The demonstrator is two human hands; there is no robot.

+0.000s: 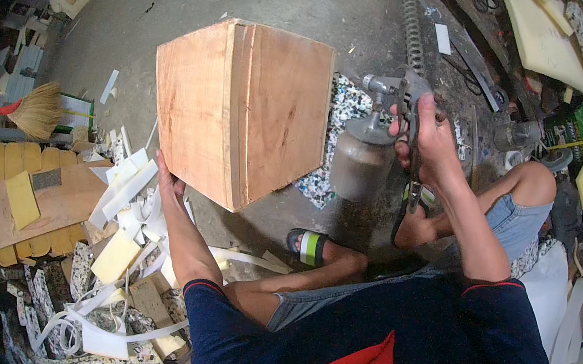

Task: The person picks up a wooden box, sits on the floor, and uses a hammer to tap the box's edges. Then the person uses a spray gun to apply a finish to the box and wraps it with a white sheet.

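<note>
A plywood box [282, 114] stands tilted before me, one edge between two faces turned my way. My left hand [170, 181] grips its lower left edge; most of those fingers are hidden behind the wood. In my right hand [428, 138] is a spray gun [412, 106], the fingers wrapped round its handle and trigger. The gun's nozzle points left at the box's right face, a short gap away. Under the nozzle hangs a grey metal paint cup [362, 166]. A coiled air hose [412, 31] runs from the gun toward the far edge.
Speckled foam [347, 100] lies on the floor behind the cup. White and yellow foam offcuts [119, 254] heap up at my left, near a plywood board [53, 204] and a straw broom [37, 109]. More foam sheets [546, 39] are piled far right. My sandalled foot [312, 248] is close by.
</note>
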